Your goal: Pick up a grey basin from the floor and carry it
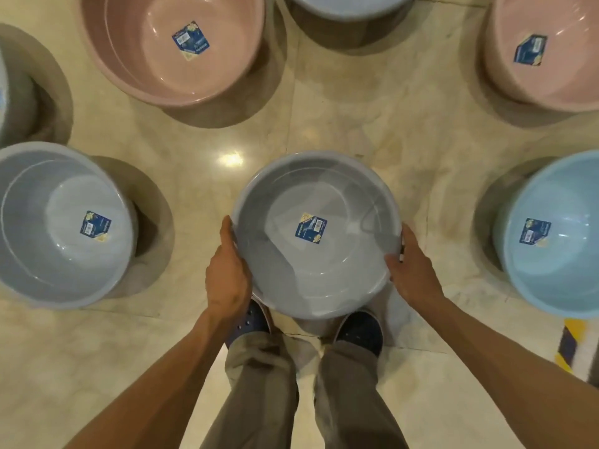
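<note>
Both hands, left hand (228, 273) and right hand (413, 270), grip the grey basin (316, 234) by its rim above the floor (372, 124), not yet set down among the other basins.

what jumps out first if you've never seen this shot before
The eye lands on the grey basin at the centre, gripped at its rim by the left hand and the right hand, above the person's dark shoes. Around it on the glossy marble floor stand more stickered basins: a pink basin at top left, a light blue basin at right and a second grey basin at left.
</note>
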{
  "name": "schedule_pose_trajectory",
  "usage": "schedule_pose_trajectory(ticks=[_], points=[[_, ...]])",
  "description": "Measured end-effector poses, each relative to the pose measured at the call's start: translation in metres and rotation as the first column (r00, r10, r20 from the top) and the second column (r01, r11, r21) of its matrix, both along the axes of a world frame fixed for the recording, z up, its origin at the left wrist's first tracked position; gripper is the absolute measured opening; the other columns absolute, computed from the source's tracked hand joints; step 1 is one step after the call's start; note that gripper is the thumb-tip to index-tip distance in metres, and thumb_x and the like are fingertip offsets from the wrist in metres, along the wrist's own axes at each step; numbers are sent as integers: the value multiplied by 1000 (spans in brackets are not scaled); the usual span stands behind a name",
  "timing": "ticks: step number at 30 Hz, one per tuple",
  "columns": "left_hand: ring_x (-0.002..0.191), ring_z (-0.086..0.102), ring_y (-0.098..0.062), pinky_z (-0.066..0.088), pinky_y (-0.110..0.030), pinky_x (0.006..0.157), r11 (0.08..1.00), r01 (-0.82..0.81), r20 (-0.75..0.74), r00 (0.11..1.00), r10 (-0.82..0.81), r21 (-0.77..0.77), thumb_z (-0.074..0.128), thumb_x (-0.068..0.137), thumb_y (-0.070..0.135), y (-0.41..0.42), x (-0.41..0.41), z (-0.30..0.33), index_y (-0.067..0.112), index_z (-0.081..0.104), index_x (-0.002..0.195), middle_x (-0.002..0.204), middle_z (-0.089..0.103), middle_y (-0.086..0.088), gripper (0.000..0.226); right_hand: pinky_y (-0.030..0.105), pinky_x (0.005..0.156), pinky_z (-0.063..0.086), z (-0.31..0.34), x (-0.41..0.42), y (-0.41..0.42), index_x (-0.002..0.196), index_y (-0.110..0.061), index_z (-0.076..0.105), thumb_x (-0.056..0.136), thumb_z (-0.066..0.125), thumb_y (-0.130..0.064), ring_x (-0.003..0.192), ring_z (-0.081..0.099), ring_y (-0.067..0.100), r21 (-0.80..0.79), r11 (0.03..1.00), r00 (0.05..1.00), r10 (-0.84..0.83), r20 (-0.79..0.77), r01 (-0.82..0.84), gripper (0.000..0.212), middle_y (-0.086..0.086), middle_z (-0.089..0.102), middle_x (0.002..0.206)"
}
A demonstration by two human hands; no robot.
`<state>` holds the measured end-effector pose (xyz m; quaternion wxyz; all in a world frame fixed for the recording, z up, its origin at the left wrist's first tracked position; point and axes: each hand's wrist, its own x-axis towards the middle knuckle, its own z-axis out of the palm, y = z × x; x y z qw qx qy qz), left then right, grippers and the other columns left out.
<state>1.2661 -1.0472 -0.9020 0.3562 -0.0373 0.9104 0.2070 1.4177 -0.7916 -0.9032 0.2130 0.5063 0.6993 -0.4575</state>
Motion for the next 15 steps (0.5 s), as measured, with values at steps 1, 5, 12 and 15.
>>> schedule_pose_trajectory(ticks=[1, 5, 12, 15], points=[[119, 63, -36, 49, -55, 104, 1000, -14, -2, 1000, 14, 17, 30, 109, 38, -1, 0, -1, 38, 10, 161, 145, 57, -7, 55, 45, 94, 57, -2, 1, 0, 159, -34, 28, 108, 50, -28, 107, 58, 19, -6, 1000, 1000, 0, 10, 0, 56, -10, 53, 124], [130, 56, -33, 46, -52, 108, 997, 6, 7, 1000, -7, 73, 36, 109, 39, -10, -4, 4, 36, 13, 161, 156, 46, -2, 56, 54, 91, 60, 2, -1, 5, 157, -41, 31, 103, 56, -17, 107, 66, 25, -15, 1000, 999, -10, 54, 11, 64, -2, 60, 128], [130, 57, -30, 47, -50, 107, 981, -34, -24, 999, 40, 189, 39, 107, 49, -45, -14, 53, 34, 18, 160, 154, 48, 0, 59, 56, 90, 61, 55, -32, -8, 151, -45, 39, 103, 57, -17, 103, 66, 22, 2, 999, 999, 36, -9, -36, 59, -4, 61, 123], [137, 52, -31, 44, -53, 112, 966, -136, -16, 990, 143, 218, 38, 100, 60, -67, -20, 79, 36, 17, 160, 158, 44, 2, 67, 52, 88, 62, 79, -58, -21, 153, -42, 39, 104, 57, -23, 105, 64, 20, 14, 996, 995, 86, -53, -86, 56, -4, 61, 127]])
